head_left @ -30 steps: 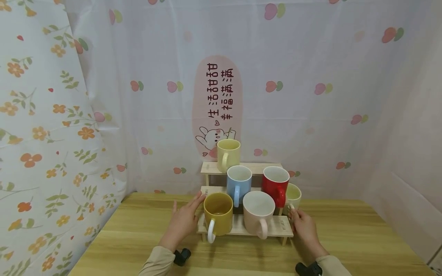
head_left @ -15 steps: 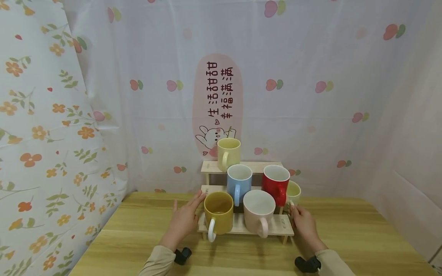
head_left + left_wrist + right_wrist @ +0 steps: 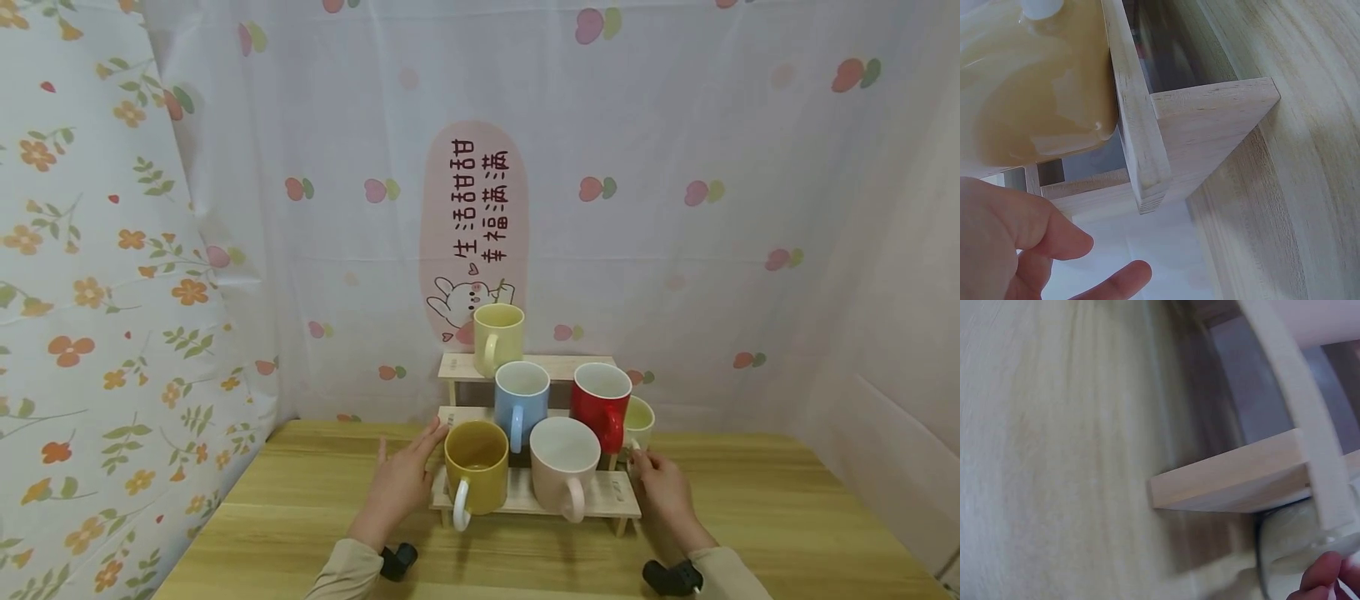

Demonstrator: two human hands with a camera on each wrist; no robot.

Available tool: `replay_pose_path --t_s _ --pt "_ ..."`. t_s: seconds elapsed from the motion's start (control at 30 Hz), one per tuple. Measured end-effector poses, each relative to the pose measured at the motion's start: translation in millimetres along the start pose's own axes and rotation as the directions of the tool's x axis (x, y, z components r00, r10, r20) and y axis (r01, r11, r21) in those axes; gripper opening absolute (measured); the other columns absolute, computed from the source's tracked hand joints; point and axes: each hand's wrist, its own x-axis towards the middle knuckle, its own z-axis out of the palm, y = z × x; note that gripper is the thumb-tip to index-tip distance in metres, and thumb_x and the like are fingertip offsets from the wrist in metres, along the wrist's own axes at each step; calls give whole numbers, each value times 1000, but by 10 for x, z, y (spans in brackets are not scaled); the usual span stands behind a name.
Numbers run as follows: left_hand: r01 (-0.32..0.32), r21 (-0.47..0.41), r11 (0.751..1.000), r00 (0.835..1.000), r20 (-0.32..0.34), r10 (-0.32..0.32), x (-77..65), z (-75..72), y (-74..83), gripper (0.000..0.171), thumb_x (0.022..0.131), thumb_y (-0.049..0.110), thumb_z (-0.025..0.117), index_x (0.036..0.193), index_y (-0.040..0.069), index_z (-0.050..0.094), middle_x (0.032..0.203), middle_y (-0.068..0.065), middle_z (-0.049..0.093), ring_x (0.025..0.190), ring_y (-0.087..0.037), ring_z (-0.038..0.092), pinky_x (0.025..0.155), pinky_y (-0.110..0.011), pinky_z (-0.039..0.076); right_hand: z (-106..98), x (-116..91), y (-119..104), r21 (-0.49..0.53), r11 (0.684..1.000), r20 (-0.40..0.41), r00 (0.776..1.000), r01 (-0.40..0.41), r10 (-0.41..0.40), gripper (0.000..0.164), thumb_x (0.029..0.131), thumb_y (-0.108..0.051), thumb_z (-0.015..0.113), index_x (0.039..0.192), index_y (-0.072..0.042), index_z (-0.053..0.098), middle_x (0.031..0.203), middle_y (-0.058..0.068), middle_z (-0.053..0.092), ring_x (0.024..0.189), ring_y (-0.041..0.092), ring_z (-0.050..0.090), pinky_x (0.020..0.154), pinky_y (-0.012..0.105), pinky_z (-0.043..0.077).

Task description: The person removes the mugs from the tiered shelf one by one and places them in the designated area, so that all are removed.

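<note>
My right hand (image 3: 666, 492) pinches the handle of a pale green mug (image 3: 639, 419), which stands low by the right end of a three-step wooden rack (image 3: 617, 492), partly hidden by a red mug (image 3: 597, 408). In the right wrist view, fingertips (image 3: 1324, 574) meet this mug (image 3: 1285, 534) beside the rack's leg. My left hand (image 3: 401, 479) is at the rack's left end, its fingers extended toward the middle step. Nearest to it stands a mustard mug (image 3: 487, 475) with a white handle. The left wrist view has thumb and finger apart, holding nothing.
On the rack's front step is a pink mug (image 3: 558, 475); a blue mug (image 3: 522, 404) shares the middle step with the red one. Up top stands a yellow mug (image 3: 502, 337). A patterned curtain (image 3: 675, 292) hangs behind the wooden table (image 3: 750, 500).
</note>
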Motion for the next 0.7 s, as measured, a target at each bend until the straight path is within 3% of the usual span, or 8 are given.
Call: replay_pose_path --t_s 0.13,0.3,0.5,0.7 --pt "0 0 1000 1000 -5 0 -4 17 4 72 77 -3 66 142 21 46 149 2 44 76 -20 65 104 -74 19 -74 -19 -27 31 999 14 1000 -16 15 38 100 -21 43 102 13 61 64 9 58 55 12 50 50 24 40" --pt "11 -1 1000 1000 1 -11 -14 39 -8 74 76 -4 67 142 22 46 149 2 43 78 -21 65 104 -74 19 -146 -41 -53 61 998 36 999 -25 23 40 100 -20 43 114 15 57 92 22 65 59 11 55 52 22 44" --pt "8 2 1000 1000 3 -8 -14 53 -13 74 76 -4 67 143 22 45 149 3 43 71 -17 62 103 -75 20 -246 -39 -141 88 996 20 1000 -26 24 37 99 -21 44 107 13 60 75 11 61 53 9 51 50 22 44" --pt "9 -1 1000 1000 -1 -9 -12 38 0 74 77 -4 66 143 22 45 149 3 43 62 -13 57 103 -75 20 -332 -37 -320 101 995 18 1000 -11 9 38 98 -23 46 108 10 61 75 2 60 52 9 52 50 23 46"
